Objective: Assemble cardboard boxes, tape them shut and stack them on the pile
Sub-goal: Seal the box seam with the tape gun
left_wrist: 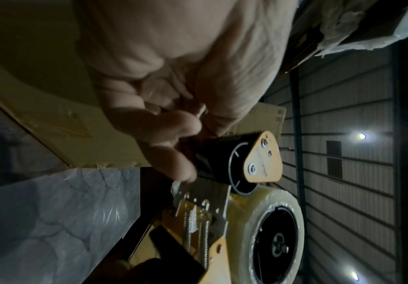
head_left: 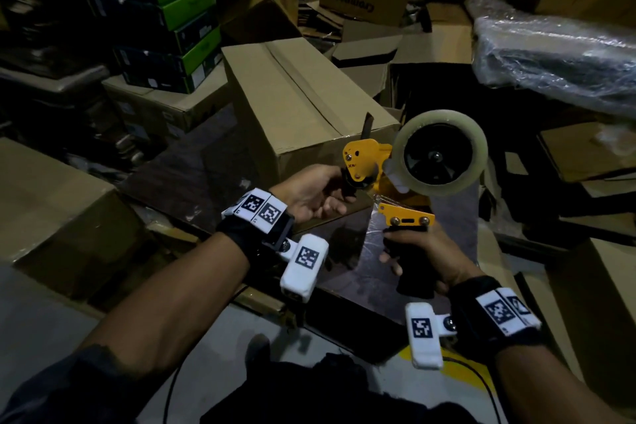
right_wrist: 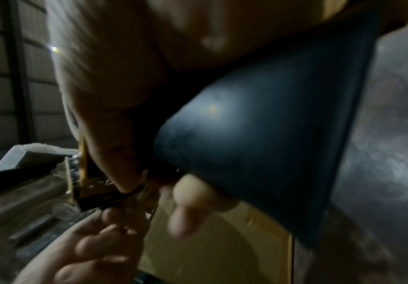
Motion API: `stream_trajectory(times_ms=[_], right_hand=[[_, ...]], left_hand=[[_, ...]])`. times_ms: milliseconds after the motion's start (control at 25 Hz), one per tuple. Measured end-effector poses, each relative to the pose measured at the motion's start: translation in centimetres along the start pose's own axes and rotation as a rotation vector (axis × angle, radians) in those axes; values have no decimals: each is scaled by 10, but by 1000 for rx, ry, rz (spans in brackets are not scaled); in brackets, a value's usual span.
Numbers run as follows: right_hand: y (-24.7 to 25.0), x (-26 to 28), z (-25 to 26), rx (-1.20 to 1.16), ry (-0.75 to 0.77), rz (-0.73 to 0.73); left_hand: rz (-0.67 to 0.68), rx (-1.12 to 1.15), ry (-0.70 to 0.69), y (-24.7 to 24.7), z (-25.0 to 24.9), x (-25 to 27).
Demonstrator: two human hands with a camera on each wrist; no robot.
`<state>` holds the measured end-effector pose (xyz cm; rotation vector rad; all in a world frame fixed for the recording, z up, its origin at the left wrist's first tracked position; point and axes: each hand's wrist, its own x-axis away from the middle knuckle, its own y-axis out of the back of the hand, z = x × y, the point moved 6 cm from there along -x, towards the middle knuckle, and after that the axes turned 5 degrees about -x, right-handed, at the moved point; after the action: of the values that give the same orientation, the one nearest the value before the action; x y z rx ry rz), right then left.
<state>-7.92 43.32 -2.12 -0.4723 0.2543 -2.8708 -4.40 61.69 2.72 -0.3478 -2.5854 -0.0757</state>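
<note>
Behind tape dispenser point(head_left: 382, 165) held by both hands: closed cardboard box point(head_left: 303, 93).

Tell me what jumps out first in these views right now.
The yellow tape dispenser with its clear tape roll, held up mid-frame: the right hand grips its black handle, and the left hand fingers the roller end. Just behind lies a closed cardboard box, amid stacked cartons.
</note>
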Motion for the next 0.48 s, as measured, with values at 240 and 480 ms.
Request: stream_trajectory(times_ms=[240,480], right_hand=[[19,-14,30,281,198,-248],[13,-24,43,635,240,-506]], left_hand=[[-94,106,-120,8,-3,-4],[-104,-3,-117,18,-8,-13]])
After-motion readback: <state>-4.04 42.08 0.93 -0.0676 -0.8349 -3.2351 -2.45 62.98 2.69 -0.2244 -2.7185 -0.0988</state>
